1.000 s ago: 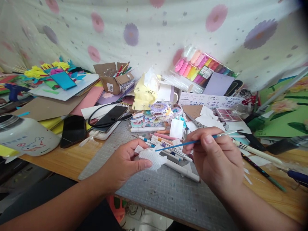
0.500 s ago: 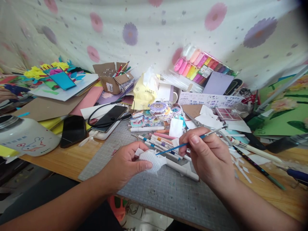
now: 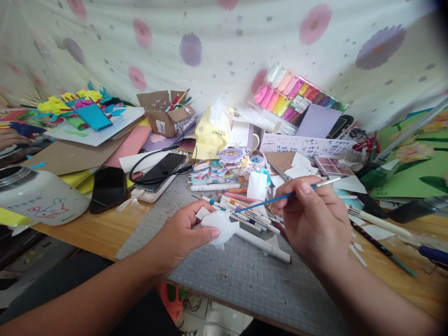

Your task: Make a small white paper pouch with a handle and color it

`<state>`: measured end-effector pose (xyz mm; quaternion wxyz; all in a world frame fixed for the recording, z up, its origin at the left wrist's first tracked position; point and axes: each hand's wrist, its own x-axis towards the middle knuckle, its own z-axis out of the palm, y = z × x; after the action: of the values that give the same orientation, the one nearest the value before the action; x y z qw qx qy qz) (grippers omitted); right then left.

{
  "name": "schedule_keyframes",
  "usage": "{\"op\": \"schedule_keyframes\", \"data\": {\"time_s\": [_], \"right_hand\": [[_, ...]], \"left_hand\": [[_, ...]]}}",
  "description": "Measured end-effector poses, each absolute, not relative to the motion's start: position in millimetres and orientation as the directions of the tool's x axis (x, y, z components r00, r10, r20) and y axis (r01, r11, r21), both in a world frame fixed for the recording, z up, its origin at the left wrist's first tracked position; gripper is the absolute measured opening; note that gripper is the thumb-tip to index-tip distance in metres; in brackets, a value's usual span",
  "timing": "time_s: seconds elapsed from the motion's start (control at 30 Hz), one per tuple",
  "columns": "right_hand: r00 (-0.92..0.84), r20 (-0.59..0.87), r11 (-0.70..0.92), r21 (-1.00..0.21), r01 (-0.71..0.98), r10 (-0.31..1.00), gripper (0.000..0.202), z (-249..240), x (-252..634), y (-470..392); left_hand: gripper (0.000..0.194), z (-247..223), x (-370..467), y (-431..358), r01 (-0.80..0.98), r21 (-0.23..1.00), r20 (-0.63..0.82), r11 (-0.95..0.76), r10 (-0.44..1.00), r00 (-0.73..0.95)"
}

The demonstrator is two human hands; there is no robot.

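Between the thumb and fingers of my left hand (image 3: 187,233) is a small white textured piece (image 3: 219,228), with an uneven outline and a pointed flap on its right. My right hand (image 3: 310,217) pinches a thin paintbrush (image 3: 269,202) with a blue handle. Its handle end points down-left to the upper right edge of the white piece; a small gap seems to lie between them. The metal end of the brush sticks out to the right past my fingers. Beneath both hands lie several white markers (image 3: 250,214) on a grey cutting mat (image 3: 231,275).
Stacked colourful cutouts (image 3: 224,170) stand behind the markers, near a yellow tissue pack (image 3: 212,133). Left are a phone (image 3: 108,190), a cabled phone (image 3: 161,171) and a white jar (image 3: 42,200). Scissors (image 3: 282,172), paper scraps and brushes lie right. A co-worker's hand (image 3: 16,138) shows far left.
My right hand has moved right and slightly up with the paintbrush, drawing the handle end back from the white piece. My left hand stays nearly still, the piece turned slightly.
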<state>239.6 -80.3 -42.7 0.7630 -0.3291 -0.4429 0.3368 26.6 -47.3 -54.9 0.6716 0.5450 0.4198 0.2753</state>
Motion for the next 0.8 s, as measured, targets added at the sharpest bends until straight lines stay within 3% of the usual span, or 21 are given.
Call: {"op": "schedule_keyframes", "data": {"time_s": [0.13, 0.23, 0.33, 0.5, 0.8], "right_hand": [[0.236, 0.598, 0.604, -0.795, 0.057, 0.766, 0.023, -44.7, 242.0, -87.3], [-0.017, 0.416, 0.409, -0.886, 0.220, 0.909, 0.026, -44.6, 239.3, -88.6], [-0.169, 0.227, 0.262, -0.937, 0.231, 0.959, 0.026, -47.2, 231.4, -86.2], [-0.182, 0.145, 0.194, -0.935, 0.295, 0.973, 0.020, -51.3, 220.7, -85.7], [-0.183, 0.094, 0.152, -0.929, 0.338, 0.979, 0.017, -54.1, 216.7, -86.7]], "left_hand": [[0.015, -56.3, 27.2, -48.8, 0.043, 0.949, -0.287, 0.313, 0.795, 0.535], [0.019, -55.4, 28.1, -50.2, 0.052, 0.946, -0.293, 0.319, 0.776, 0.558], [0.019, -52.8, 29.3, -51.0, 0.094, 0.956, -0.282, 0.279, 0.774, 0.566], [0.021, -50.2, 29.8, -50.9, 0.202, 0.963, -0.264, 0.181, 0.797, 0.543], [0.018, -45.8, 35.6, -53.0, 0.284, 0.946, -0.295, 0.158, 0.784, 0.546]]}}
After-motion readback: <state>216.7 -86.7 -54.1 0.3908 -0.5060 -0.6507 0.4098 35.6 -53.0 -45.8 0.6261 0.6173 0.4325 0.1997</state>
